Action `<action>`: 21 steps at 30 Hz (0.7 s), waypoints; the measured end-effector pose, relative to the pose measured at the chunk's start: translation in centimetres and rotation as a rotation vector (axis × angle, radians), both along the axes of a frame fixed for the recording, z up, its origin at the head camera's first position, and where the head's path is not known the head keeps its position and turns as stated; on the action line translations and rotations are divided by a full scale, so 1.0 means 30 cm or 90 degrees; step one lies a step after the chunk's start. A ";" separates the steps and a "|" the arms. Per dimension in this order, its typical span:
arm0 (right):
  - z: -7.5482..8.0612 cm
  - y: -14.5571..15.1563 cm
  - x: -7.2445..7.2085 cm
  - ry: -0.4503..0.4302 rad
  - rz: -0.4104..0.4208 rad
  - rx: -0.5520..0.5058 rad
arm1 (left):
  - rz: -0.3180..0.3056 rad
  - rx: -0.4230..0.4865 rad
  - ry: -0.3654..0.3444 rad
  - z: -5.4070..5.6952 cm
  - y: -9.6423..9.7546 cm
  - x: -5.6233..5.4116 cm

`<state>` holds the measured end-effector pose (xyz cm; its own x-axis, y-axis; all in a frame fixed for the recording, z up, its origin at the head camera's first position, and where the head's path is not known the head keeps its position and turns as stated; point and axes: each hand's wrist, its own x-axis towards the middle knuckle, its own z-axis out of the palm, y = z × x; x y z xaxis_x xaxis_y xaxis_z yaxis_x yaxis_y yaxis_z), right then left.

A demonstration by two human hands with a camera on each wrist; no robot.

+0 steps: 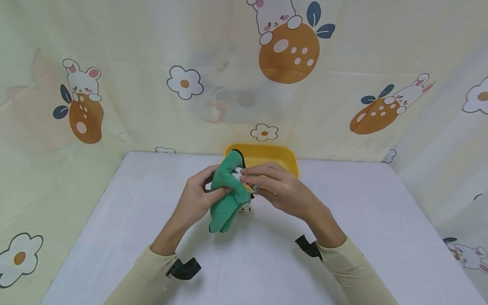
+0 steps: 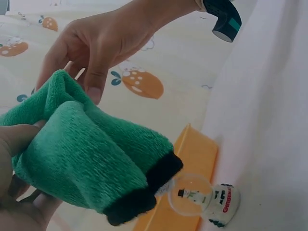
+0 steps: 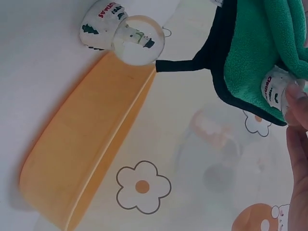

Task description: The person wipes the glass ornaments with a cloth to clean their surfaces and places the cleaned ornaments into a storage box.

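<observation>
A green towel with black edging (image 1: 225, 212) hangs folded from my left hand (image 1: 192, 199), its thumb pressing on the front of the cloth. Wrapped partly in that towel is a small snow globe (image 3: 272, 89) with a white printed base. My right hand (image 1: 287, 190) pinches this globe between thumb and fingers. In the left wrist view the towel (image 2: 82, 149) hides the globe from sight. Below the hands, a second snow globe (image 2: 224, 206) stands upright on the table, with a snowman figure inside its clear dome and lettering on its white base.
Behind the hands a yellow plastic tray (image 1: 267, 150) sits near the table's back edge, close to the standing globe. The table is covered in a white cloth (image 1: 362, 220). Patterned curtains (image 1: 225, 42) hang around the back and sides.
</observation>
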<state>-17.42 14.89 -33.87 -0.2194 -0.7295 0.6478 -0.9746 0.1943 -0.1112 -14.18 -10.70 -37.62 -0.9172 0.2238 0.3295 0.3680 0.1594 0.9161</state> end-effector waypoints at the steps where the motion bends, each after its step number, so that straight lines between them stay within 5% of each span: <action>1: -0.002 0.000 0.001 -0.006 -0.008 -0.002 | -0.001 0.002 -0.001 0.001 0.001 0.000; 15: -0.004 -0.012 0.025 -0.199 -0.106 -0.102 | -0.009 0.051 0.015 -0.013 0.018 0.002; 21: 0.001 -0.028 0.035 -0.252 -0.129 -0.156 | 0.004 0.089 0.059 -0.027 0.037 0.004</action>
